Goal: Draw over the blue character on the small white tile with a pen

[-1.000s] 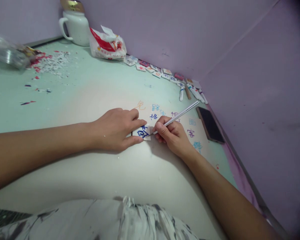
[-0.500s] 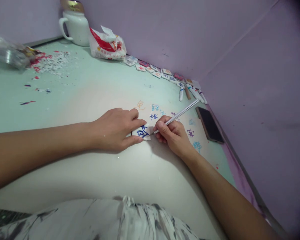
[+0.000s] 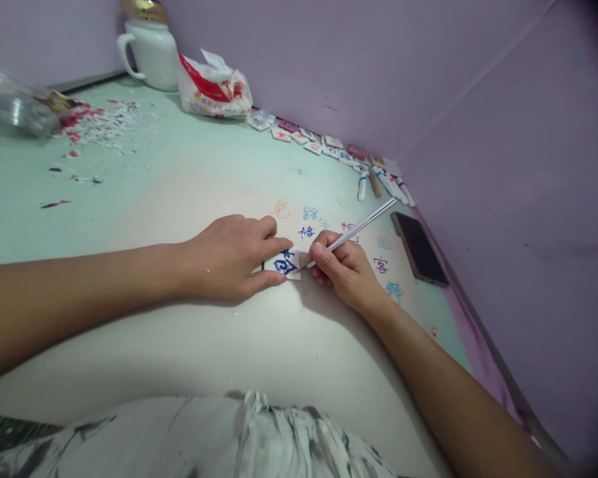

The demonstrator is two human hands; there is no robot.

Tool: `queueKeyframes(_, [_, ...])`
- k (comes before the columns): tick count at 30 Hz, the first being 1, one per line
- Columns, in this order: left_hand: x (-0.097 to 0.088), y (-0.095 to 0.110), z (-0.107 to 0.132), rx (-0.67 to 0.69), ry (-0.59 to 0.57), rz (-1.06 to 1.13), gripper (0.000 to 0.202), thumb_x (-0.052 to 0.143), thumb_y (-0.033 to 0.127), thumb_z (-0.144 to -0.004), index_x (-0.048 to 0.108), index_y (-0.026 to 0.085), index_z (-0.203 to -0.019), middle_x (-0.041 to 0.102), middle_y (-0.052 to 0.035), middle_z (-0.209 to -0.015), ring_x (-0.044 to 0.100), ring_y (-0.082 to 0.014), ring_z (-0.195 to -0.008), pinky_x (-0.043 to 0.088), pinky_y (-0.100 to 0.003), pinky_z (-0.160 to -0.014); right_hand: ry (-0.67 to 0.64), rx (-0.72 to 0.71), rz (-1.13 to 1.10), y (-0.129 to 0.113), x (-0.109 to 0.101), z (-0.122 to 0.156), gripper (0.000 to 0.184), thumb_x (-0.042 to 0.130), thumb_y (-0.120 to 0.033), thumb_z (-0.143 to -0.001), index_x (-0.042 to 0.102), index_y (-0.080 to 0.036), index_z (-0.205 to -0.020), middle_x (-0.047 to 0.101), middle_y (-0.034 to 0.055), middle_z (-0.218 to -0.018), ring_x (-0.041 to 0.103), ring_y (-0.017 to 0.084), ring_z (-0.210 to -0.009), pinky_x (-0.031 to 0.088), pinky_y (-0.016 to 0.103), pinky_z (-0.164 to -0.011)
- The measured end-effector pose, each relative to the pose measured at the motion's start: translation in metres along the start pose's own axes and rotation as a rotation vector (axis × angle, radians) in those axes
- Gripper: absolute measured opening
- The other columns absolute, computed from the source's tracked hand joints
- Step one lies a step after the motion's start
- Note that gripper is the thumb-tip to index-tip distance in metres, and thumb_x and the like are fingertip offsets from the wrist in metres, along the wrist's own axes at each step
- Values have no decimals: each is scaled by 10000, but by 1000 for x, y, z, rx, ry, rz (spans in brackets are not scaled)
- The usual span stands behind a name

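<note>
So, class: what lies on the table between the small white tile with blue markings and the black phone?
In the head view, between tile and phone lies the right hand gripping a thin silver tool, plus coloured characters written on the tabletop.

A white jug (image 3: 152, 52), a plastic bag (image 3: 213, 87) and a phone (image 3: 418, 247) lie about.

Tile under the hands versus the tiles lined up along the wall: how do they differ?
The tile lies flat mid-table, pinned by the left hand, while the wall tiles sit untouched in a row at the table's back edge. The right hand has the tool tip on the near tile; nothing touches the wall tiles. Both kinds are small, pale and carry coloured marks.
</note>
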State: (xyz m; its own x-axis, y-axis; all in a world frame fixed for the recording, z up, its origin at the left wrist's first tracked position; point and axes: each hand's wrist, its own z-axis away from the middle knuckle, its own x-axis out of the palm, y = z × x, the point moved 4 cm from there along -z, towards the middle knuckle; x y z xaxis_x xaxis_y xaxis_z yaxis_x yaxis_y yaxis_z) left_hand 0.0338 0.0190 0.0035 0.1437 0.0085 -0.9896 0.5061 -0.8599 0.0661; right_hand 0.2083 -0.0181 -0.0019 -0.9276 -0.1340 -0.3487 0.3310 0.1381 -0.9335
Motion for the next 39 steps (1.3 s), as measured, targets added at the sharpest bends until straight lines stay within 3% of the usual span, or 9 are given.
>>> queueKeyframes(16, [0,1,0,9,1,3,453,447,504,-948,613,253,-1287,626,-94,-1048,622,-249,-807,418,-364,-685,-1,-18,-13,1,-1,0,527,594,-686,-864,551,-192,-685,494,-45,-569,434,84,-469,326,248,-473])
queueKeyframes(28, [-3,3,-2,-23,-72,1,464,455,500,-953,602,248,-1314,624,-104,-1097,637,-262,-858,428,-367,-710,-6,20,3,0,-2,2,546,578,-710,-857,550,-190,-693,500,-40,-541,439,90,-472,333,248,-476])
queueKeyframes(39, [-3,1,0,-19,-47,-1,461,452,505,-950,605,251,-1303,624,-98,-1074,629,-249,-837,422,-355,-700,3,31,-11,0,-2,2,540,598,-710,-844,570,-187,-712,510,-39,-552,444,89,-476,339,245,-473])
